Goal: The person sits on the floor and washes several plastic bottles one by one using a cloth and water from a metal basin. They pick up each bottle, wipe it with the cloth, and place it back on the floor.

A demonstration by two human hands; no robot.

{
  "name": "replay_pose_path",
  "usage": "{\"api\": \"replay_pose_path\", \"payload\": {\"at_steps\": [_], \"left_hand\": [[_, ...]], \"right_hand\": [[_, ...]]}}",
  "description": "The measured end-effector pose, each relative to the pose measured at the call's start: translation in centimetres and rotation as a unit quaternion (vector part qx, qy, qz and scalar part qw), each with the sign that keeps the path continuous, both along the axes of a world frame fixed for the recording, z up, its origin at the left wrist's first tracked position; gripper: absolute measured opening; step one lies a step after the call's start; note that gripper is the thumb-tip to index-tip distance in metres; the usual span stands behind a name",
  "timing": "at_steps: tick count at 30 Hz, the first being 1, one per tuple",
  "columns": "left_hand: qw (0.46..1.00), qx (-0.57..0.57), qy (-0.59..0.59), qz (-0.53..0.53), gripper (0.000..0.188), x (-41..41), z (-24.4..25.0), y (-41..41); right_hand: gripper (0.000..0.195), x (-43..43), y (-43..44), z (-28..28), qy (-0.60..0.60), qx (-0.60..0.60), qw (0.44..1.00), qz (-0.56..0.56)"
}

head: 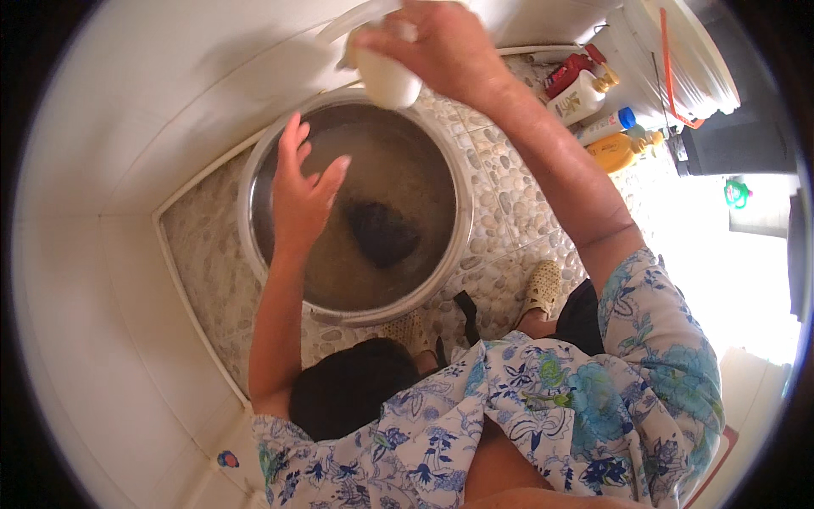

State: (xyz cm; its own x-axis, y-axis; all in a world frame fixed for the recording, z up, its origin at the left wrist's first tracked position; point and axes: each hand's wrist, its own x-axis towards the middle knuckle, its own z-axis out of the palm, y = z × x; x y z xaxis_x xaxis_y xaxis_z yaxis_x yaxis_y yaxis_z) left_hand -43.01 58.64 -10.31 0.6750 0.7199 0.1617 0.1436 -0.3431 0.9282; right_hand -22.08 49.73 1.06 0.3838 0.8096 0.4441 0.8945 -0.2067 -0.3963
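A large round metal basin (467,213) stands on the floor before me, holding murky brownish water. A dark cloth-like bundle (383,234) lies in the water, right of the middle. My left hand (299,188) hovers over the basin's left side, fingers spread, with nothing in it. Beyond the far rim, my right hand (439,54) is raised and grips a white container (389,81); its exact kind is unclear, and my fingers cover part of it. A blurred pale band (356,20) shows behind that container.
Pale walls (146,127) close in on the left and far side. On the pebble-patterned floor (502,184), at right, are a red bottle (568,75), a white pump bottle (579,98), a blue-capped bottle (604,126) and a yellow pump bottle (615,153). White buckets (690,60) stand beyond them.
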Motion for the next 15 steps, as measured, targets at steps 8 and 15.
{"api": "replay_pose_path", "payload": {"at_steps": [8, 15], "left_hand": [[0.986, 0.082, 0.079, 0.122, 0.068, -1.6, -3.7, 1.6], [0.978, -0.054, 0.021, 0.201, 0.053, -7.1, -7.6, 4.2]], "right_hand": [[0.04, -10.6, 5.8, -9.2, 0.122, -0.116, 0.981, 0.097], [0.066, -9.8, 0.4, -21.7, 0.135, -0.197, 0.963, 0.127]]}}
